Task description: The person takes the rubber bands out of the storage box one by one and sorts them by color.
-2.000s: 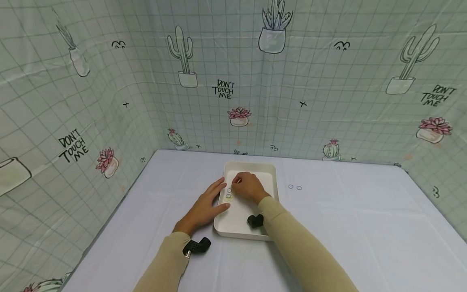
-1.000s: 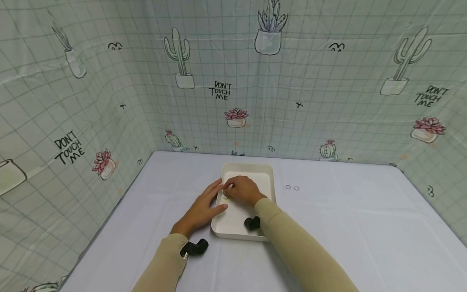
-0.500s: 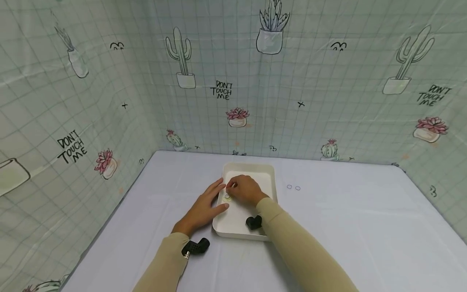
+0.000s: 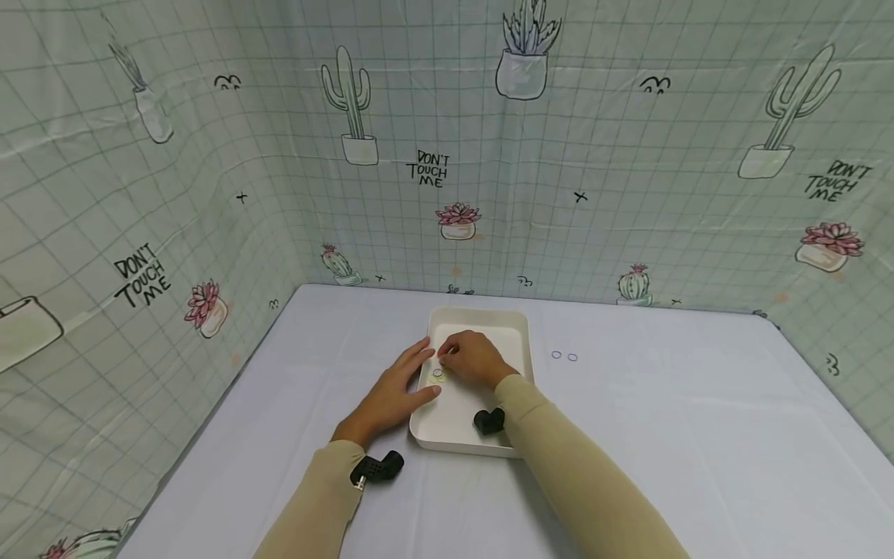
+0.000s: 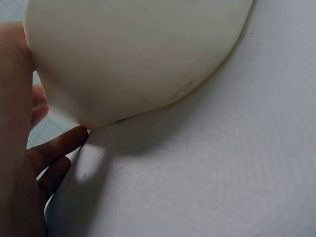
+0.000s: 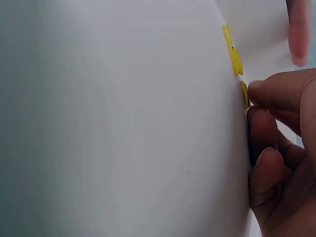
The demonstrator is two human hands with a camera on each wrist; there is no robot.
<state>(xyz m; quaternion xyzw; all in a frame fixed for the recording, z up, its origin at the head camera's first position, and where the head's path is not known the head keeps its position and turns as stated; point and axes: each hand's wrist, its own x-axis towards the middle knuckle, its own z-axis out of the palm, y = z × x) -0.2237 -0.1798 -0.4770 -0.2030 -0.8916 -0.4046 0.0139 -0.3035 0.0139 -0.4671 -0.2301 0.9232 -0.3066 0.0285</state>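
- While the left hand (image 4: pixel 387 396) lies flat on the table (image 4: pixel 663 435) with its fingers straight and slightly spread, its fingertips and thumb rest against the left rim of a shallow white tray (image 4: pixel 517 330).
- The right hand (image 4: pixel 475 359) is inside the tray, fingers curled downward. In the right wrist view, the thumb and a fingertip (image 6: pixel 269 91) press onto a small yellow ring (image 6: pixel 244 94) lying on the tray floor. Whether the ring is lifted or only touched cannot be told.
- More small rings (image 4: pixel 438 375) lie flat on the tray floor near its left wall, just to the left of the right hand's fingertips and between the two hands. Two of them show in the right wrist view (image 6: pixel 232 52), a little beyond the pinched one.
- The right hand is the nearer one to the rings. The left hand is just outside the rim and touches only the tray.
- Being round, the rings have no long axis; they lie flat.
- Two tiny clear rings (image 4: pixel 564 356) sit on the table to the right of the tray, well apart from both hands.
- A cloth printed with cactus drawings (image 4: pixel 349 101) surrounds the table.
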